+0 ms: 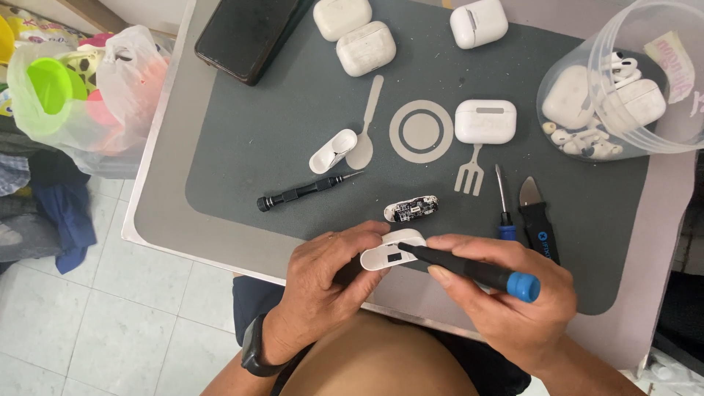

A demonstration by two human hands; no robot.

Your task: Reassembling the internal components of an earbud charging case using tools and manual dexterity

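I see white earbud-case shell (387, 251), lower centre of frame, lying lengthwise, small dark opening facing up. Black-shafted screwdriver (469, 270), blue cap, slants rightward; tip touching shell.

Bare mat (249, 139) left; circuit board (411, 209), black screwdriver (308, 191) ahead; tub (623, 81) far right

Earbud case shell (389, 253) looks like smooth glossy white plastic, the screwdriver (469, 270) has a matt black shaft with blue plastic cap, mat (279, 125) is matt grey rubbery stuff.

closed earbud cases (485, 121): 4 | screwdrivers (308, 191): 3 | phone (246, 33): 1 | tub (623, 81): 1
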